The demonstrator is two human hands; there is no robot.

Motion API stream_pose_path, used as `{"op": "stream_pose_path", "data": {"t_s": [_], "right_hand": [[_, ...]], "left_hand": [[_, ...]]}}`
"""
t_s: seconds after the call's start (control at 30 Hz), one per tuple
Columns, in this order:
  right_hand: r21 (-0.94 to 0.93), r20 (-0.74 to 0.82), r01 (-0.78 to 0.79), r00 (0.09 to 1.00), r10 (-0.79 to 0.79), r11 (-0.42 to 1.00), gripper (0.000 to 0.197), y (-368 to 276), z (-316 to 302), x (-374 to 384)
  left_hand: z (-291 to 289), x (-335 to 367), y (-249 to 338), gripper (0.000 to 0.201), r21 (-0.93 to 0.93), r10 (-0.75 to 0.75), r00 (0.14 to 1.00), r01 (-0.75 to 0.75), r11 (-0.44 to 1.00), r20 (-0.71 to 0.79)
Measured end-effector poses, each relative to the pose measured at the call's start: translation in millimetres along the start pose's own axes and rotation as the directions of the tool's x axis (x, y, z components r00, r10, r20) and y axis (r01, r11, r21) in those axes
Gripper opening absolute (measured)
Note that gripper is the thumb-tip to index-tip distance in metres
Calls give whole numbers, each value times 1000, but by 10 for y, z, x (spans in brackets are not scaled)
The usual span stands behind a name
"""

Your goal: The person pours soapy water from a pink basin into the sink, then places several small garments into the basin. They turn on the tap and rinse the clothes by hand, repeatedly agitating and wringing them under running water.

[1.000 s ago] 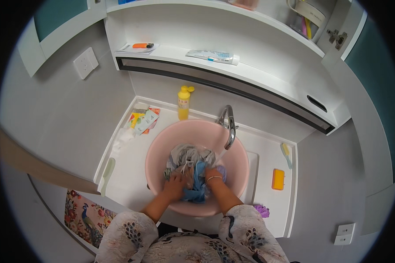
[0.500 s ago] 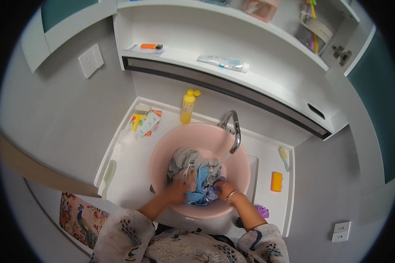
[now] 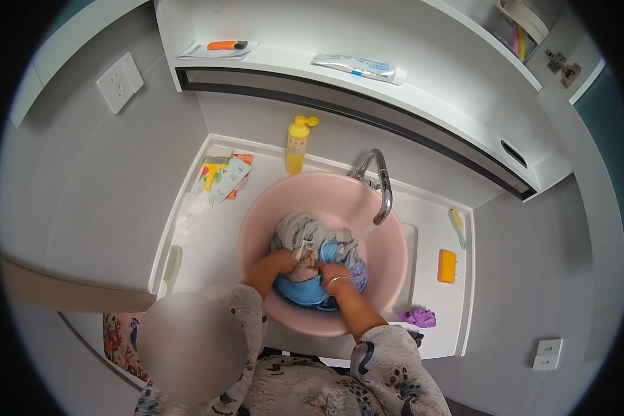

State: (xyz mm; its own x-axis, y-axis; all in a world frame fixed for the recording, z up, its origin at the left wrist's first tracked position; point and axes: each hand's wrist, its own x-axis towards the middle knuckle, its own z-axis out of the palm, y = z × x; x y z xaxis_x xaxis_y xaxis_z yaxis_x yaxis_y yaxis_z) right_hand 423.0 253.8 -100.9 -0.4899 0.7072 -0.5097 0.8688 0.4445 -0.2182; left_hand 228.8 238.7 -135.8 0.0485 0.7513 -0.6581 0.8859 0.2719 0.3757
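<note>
Pink, round and plastic, the wash basin [image 3: 256,229] sits in the white sink counter [image 3: 208,243] under the curved chrome tap [image 3: 380,182], and a heap of wet laundry in grey, blue and purple cloth [image 3: 312,243] fills its near half. We have both hands down in that heap. Our left hand [image 3: 283,262] is curled and pressed into the pale grey fabric; our right hand [image 3: 334,272], a thin bangle at its wrist, is closed around a bunch of the cloth just beside it, so the two hands nearly touch.

Compared with a second ago, when our hands lay apart on either side of the pile, they have drawn in toward the middle, and the laundry is gathered between them rather than spread. We judge this as a rubbing or kneading stroke under way, with the washing well in hand and nothing yet lifted out.

Far of the basin stands a yellow squeeze bottle [image 3: 297,144]. To the right lie an orange rectangular soap bar [image 3: 447,265] and a small crumpled purple rag [image 3: 419,317].
</note>
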Motion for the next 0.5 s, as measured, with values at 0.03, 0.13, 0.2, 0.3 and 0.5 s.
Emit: {"op": "stream_pose_path", "data": {"t_s": [0.03,0.13,0.2,0.3,0.5], "right_hand": [[119,-120,22,993,-8,993,35,106,22,-8],[177,-227,20,974,21,984,27,354,-252,-206],[158,-223,24,975,12,987,27,400,-492,-496],[134,-134,149,982,-131,980,31,415,-643,-832],[485,-161,175,981,-109,857,36,694,-535,-483]], "left_hand": [[47,108,-60,26,-17,-5,1000,5,1000,-11],[-242,-129,146,27,-247,-11,997,-7,969,-72],[-508,-434,236,27,-430,51,980,-130,894,-192],[-710,-838,209,25,-357,196,919,-321,877,-343],[-476,-698,-58,36,35,302,936,-300,953,-181]]}}
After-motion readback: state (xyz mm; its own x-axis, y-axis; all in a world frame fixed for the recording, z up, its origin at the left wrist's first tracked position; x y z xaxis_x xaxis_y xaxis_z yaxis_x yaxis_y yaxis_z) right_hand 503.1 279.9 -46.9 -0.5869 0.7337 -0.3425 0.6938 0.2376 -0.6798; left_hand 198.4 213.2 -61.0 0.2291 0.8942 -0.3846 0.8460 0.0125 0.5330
